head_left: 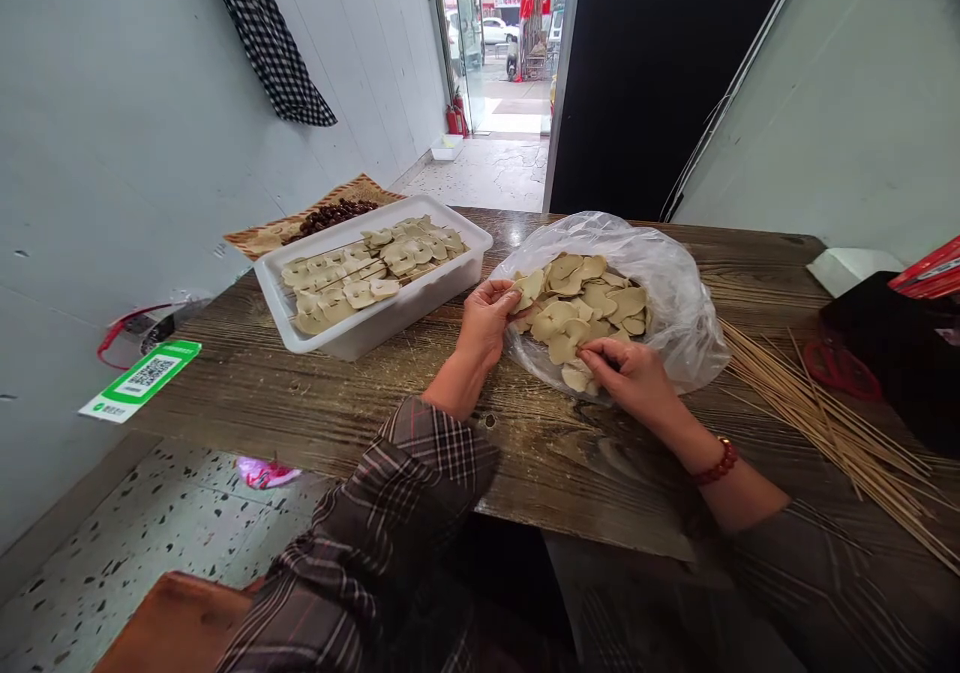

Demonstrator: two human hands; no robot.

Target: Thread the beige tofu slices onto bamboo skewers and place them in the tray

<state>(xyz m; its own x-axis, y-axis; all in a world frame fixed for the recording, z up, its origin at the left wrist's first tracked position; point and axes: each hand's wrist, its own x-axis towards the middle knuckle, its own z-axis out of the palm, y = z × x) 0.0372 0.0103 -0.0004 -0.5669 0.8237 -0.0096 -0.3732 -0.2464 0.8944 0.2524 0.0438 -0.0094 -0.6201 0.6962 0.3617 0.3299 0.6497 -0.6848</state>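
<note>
Left hand [486,325]: positioned at the left side of the slice pile; fingers closed in a pinch on one pale slice [529,291].
Right hand [630,373]: positioned at the near side of the same pile; fingers narrow, tips drawn together at the edge of a second slice [566,341]; cannot tell whether gripping or only touching.
Slice pile [600,298]: thin, roundish, beige, loosely overlapped; located in the open mouth of the plastic bag, between both hands.
Plastic bag [682,318]: clear, crumpled, spread open; laid on the counter to the right of the white tub.
Counter [375,403]: dark, grained wood, worn in places.
White tub [390,335]: rectangular, set at an angle left of the bag; loaded with skewered slices [337,283], similar in colour to the loose ones.
Patterned mat [259,240]: placed behind the tub; carrying a heap of small dark brown pieces [337,216].
Wooden sticks [825,418]: loose, fanned out to the right of the bag.
Red scissors [841,367]: placed near the sticks, beside a black box [907,343].
QR card [142,381]: green and white; located at the left edge of the counter.
Bracelet [718,461]: red beads, worn on the right wrist.
Sleeves [405,463]: dark plaid, pushed back from both wrists.
Checked cloth [270,43]: black and white, hung against the left wall.
Fire extinguisher [454,119]: red, standing beside the doorway.
</note>
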